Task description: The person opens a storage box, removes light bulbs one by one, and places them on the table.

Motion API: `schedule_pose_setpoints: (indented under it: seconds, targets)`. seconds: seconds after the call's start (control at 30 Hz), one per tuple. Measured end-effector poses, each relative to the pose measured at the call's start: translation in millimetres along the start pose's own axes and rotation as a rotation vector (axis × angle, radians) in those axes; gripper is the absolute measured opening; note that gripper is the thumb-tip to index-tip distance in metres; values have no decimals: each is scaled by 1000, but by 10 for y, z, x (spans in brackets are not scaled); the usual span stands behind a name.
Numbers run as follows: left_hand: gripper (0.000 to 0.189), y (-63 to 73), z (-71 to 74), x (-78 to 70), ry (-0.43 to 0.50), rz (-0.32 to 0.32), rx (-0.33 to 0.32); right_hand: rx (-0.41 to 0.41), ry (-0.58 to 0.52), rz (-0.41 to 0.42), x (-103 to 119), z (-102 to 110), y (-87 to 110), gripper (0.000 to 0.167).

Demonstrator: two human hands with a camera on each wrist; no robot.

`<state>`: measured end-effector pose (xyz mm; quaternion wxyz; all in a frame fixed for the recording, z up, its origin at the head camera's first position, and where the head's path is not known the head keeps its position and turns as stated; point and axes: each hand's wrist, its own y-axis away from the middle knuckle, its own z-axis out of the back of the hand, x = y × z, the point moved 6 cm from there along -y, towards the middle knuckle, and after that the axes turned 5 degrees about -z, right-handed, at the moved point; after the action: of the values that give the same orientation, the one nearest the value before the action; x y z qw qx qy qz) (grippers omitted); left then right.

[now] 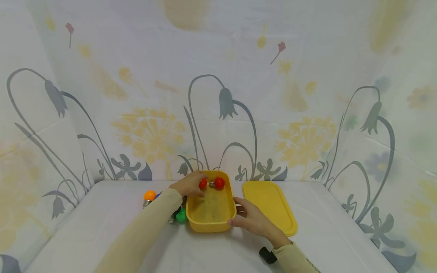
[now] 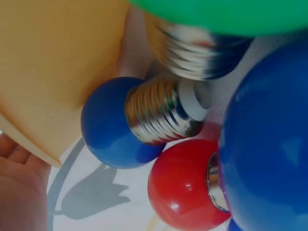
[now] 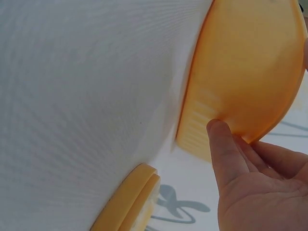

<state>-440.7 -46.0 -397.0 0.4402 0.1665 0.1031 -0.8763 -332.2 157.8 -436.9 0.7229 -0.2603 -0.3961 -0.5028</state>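
Note:
My left hand (image 1: 191, 184) reaches over the left rim of a yellow plastic box (image 1: 209, 227). Its fingers and thumb are spread around a red light bulb (image 1: 203, 184) at the box's far end, with a gap on the thumb side. A second red bulb (image 1: 219, 183) lies to the right, its metal base towards the first. At the box's near right corner, my right hand (image 1: 250, 217) rests against the outside. In the right wrist view its fingers (image 3: 226, 156), fairly straight, touch the side wall.
Left of the box lie several bulbs, among them an orange bulb (image 1: 150, 195), a green bulb (image 1: 181, 215), a blue bulb (image 2: 115, 122) and a red bulb (image 2: 185, 185). The flat yellow lid (image 1: 269, 204) lies on the right. A flower-patterned cloth (image 1: 307, 76) hangs behind.

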Motion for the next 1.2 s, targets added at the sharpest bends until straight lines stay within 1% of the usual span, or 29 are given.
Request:
schedule_pose_setpoints:
  seconds: [0.13, 0.3, 0.47, 0.57, 0.67, 0.77, 0.9, 1.03, 1.2]
  targets:
    - [73, -1, -34, 1, 4, 12, 22, 3, -14, 1, -4, -5, -1, 84]
    - [71, -11, -61, 16, -18, -15, 20, 2, -12, 0, -17, -10, -12, 84]
    - [69, -12, -80, 28, -50, -26, 28, -3, -4, -11, -24, -9, -17, 83]
    - [63, -9, -89, 11, -34, -45, 27, -3, -4, -6, -23, -9, -29, 83]
    - [58, -24, -100, -16, -32, -81, 22, -1, -10, -9, -19, -7, -28, 83]
    - [58, -33, -113, -44, -46, -103, 32, -2, -13, -14, -20, -1, -19, 83]
    - [61, -24, -115, -60, -54, -93, 49, -2, 1, -16, 0, 8, -5, 83]
    - [62, -13, -115, -52, -58, -90, 49, 3, -1, -17, 6, 8, -1, 84]
    - [52, 4, -125, -92, -73, -92, 62, 2, -3, -14, -4, 11, -4, 84]
